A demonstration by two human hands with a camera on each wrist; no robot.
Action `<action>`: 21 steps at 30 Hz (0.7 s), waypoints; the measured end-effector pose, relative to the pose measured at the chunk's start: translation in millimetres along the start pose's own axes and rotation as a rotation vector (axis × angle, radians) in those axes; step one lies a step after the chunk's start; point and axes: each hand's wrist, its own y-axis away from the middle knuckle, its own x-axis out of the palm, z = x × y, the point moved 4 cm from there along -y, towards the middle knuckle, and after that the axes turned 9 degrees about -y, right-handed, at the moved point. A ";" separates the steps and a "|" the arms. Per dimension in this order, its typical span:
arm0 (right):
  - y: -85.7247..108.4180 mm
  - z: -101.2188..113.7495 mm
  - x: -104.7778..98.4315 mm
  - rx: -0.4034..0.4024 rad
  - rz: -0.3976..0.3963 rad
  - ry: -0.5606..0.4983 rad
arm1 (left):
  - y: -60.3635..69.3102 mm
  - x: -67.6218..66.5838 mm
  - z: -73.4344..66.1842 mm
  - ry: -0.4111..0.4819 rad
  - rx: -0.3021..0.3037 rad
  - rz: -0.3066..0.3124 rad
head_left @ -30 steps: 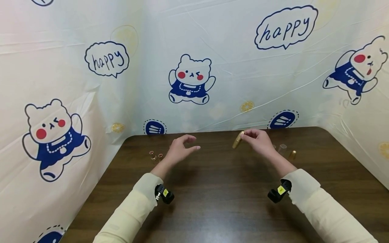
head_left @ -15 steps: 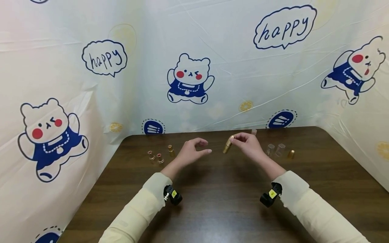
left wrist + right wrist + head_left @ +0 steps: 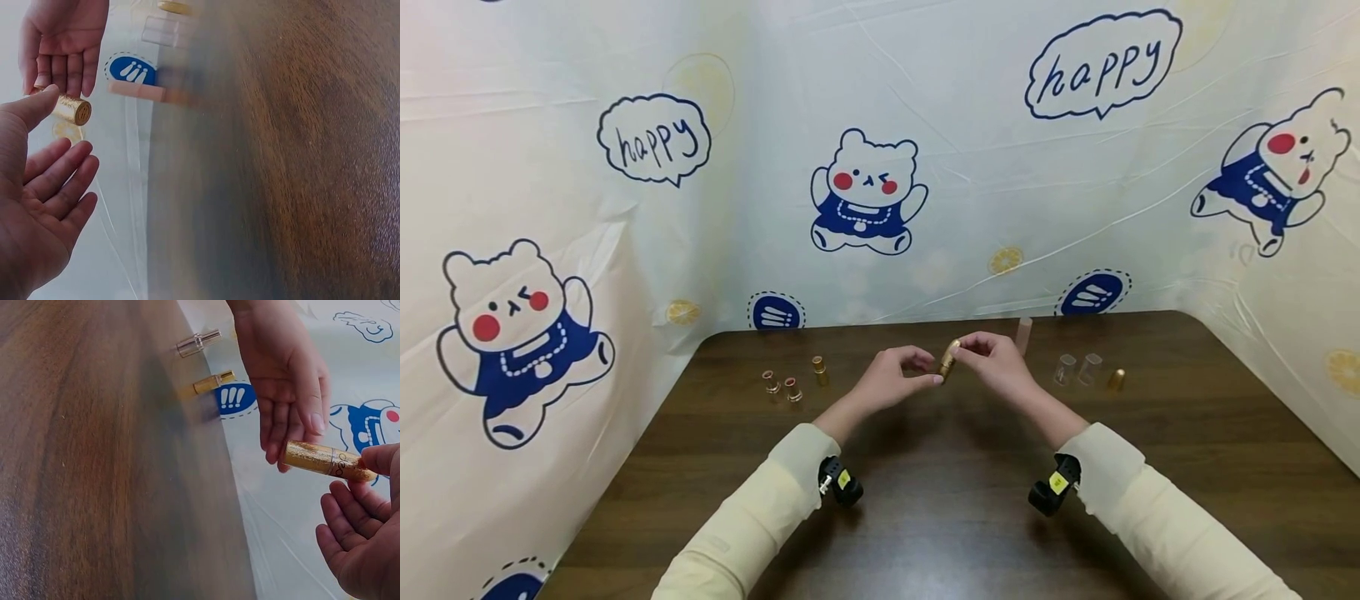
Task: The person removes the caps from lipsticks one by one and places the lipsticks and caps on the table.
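Printed cloth [image 3: 973, 100], patterned with winking cartoon bears [image 3: 869, 192] and "happy" speech bubbles [image 3: 653, 140], encloses the back and both sides of a dark wood-grain table [image 3: 925, 475], its surface catching a pale gleam near the front. Two cream sleeves, the left sleeve [image 3: 748, 508] and the right sleeve [image 3: 1172, 508], stretch forward over the wood from the near side. At the center, a person's right hand [image 3: 1000, 364] pinches one end of a gold lipstick tube [image 3: 950, 362] between thumb and fingertips, holding it tilted above the table, while the left hand [image 3: 891, 379], thumb apart and fingers loosely extended, meets it at the lower end; whether the left thumb touches the metal cannot be told. Dark lettering crosses the tube beside a seam around its middle. Black wrist cameras, one at the left cuff [image 3: 844, 485] and one at the right cuff [image 3: 1054, 487], carry yellow labels. Behind the right hand, a pale pink tube [image 3: 1024, 335] stands near the table's far edge. Farther right, two clear caps [image 3: 1090, 369] stand side by side. At left, a gold lipstick base [image 3: 819, 371] stands just beyond two rose-gold lipstick bases [image 3: 793, 390] with reddish tops. Smallest is a round-topped gold cap [image 3: 1117, 380], standing right of the clear pair.
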 end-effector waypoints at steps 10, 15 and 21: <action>8.1 10.5 6.5 0.027 0.026 -0.023 | -1.7 6.3 -3.0 0.023 0.016 0.021; 5.5 -2.1 6.4 0.033 0.015 -0.041 | -2.0 9.0 -2.4 0.030 0.000 0.031; 6.0 -6.6 8.7 0.045 0.014 -0.062 | -0.9 10.6 -2.9 0.031 -0.002 0.041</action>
